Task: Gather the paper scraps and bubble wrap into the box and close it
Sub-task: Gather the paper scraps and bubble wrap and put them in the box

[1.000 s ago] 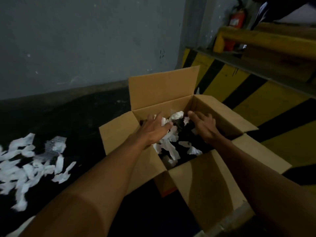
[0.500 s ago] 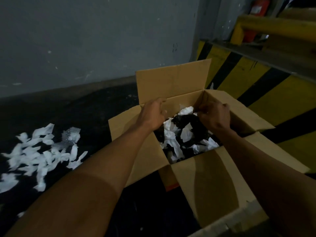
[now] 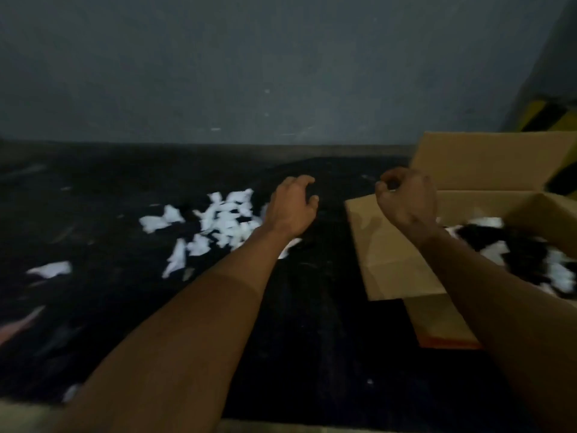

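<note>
A cardboard box [image 3: 390, 254] stands open at the right, flaps spread, with white paper scraps [image 3: 562, 273] and something dark inside. A pile of white paper scraps [image 3: 224, 221] lies on the black floor at the left centre; bubble wrap cannot be made out in the blur. My left hand [image 3: 292, 207] hovers over the right edge of that pile, fingers loosely curled, holding nothing. My right hand [image 3: 406, 198] is above the box's left flap, fingers curled in with nothing visible in them.
A grey wall [image 3: 249, 73] runs along the back of the dark floor. Stray scraps [image 3: 51, 270] lie further left. A yellow and black striped barrier [image 3: 549, 117] shows at the far right behind the box.
Both hands have come out of the box and swung left. The view has turned left, so the box now sits at the right edge and the floor pile is central.
</note>
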A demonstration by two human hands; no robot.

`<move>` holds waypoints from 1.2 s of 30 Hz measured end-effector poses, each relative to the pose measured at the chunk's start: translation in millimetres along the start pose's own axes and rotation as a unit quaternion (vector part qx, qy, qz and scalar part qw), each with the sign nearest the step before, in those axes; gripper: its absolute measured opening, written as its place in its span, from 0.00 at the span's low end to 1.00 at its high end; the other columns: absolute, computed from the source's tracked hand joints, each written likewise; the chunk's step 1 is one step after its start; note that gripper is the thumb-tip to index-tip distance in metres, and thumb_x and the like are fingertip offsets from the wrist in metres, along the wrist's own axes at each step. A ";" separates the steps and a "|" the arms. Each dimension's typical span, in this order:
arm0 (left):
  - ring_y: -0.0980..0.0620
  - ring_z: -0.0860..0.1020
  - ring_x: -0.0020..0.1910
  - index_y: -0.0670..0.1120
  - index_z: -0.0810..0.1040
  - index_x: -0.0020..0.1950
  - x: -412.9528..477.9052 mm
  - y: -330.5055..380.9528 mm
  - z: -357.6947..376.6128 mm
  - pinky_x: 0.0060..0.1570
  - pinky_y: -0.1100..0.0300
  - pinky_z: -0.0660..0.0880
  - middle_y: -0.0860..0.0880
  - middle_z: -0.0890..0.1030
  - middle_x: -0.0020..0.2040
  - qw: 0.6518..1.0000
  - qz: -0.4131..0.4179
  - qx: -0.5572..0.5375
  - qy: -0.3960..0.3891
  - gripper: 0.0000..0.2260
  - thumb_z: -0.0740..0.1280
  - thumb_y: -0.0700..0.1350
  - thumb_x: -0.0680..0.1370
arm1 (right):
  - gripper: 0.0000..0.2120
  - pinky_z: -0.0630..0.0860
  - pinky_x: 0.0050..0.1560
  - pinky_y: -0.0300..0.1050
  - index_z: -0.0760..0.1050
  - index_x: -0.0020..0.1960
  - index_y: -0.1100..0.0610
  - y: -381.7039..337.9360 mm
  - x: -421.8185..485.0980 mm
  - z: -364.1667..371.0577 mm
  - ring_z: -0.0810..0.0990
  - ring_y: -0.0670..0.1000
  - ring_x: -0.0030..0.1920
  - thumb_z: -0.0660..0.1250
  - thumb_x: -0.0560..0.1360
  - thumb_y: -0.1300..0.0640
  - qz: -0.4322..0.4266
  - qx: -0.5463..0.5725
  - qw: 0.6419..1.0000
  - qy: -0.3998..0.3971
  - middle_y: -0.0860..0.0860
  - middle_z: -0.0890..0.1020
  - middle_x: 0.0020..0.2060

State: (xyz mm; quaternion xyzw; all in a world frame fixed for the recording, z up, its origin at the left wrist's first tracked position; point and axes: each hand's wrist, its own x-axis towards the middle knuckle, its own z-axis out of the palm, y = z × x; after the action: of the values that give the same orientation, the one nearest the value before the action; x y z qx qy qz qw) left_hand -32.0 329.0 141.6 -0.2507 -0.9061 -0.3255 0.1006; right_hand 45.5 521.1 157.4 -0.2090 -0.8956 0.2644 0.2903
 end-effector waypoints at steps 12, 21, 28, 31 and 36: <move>0.45 0.74 0.63 0.48 0.70 0.69 -195.0 -269.5 -171.9 0.64 0.52 0.69 0.43 0.73 0.65 0.976 -0.205 0.072 0.009 0.20 0.65 0.46 0.78 | 0.16 0.70 0.62 0.59 0.75 0.61 0.50 -227.7 -203.5 214.1 0.68 0.61 0.65 0.65 0.75 0.49 -0.018 0.011 0.986 -0.168 0.55 0.74 0.64; 0.44 0.75 0.60 0.50 0.72 0.68 -211.3 -314.2 -130.2 0.62 0.52 0.72 0.44 0.73 0.64 0.980 -0.184 0.046 -0.067 0.18 0.65 0.45 0.77 | 0.17 0.71 0.61 0.62 0.73 0.63 0.49 -200.0 -243.3 264.0 0.66 0.62 0.66 0.66 0.75 0.48 0.050 -0.059 0.978 -0.195 0.55 0.72 0.65; 0.46 0.75 0.61 0.47 0.74 0.65 -139.3 -323.8 -78.6 0.63 0.54 0.72 0.44 0.73 0.64 0.989 -0.126 0.043 -0.067 0.16 0.66 0.42 0.77 | 0.17 0.70 0.61 0.60 0.72 0.62 0.48 -165.2 -205.9 300.3 0.65 0.62 0.66 0.66 0.75 0.45 0.109 -0.116 0.967 -0.199 0.56 0.68 0.66; 0.45 0.73 0.63 0.44 0.74 0.66 -110.9 -341.0 -57.0 0.65 0.55 0.69 0.44 0.72 0.65 0.988 -0.116 0.062 -0.076 0.17 0.66 0.39 0.77 | 0.22 0.69 0.63 0.62 0.69 0.65 0.47 -154.4 -191.1 319.6 0.63 0.63 0.67 0.66 0.74 0.41 0.139 -0.137 0.952 -0.235 0.58 0.64 0.67; 0.44 0.64 0.72 0.41 0.66 0.72 -76.6 -373.7 -26.0 0.71 0.58 0.58 0.42 0.64 0.73 0.982 -0.120 0.091 -0.115 0.23 0.65 0.36 0.77 | 0.27 0.71 0.61 0.60 0.68 0.63 0.49 -136.1 -183.9 350.2 0.64 0.63 0.66 0.66 0.71 0.35 0.109 -0.166 0.950 -0.240 0.60 0.63 0.66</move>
State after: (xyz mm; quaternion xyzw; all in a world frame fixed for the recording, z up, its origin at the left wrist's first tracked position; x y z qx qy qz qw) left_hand -160.4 35.0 -66.5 -0.1662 -0.9610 -0.2201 -0.0219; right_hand -68.5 195.5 -79.1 -0.2808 -0.9420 0.1838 -0.0025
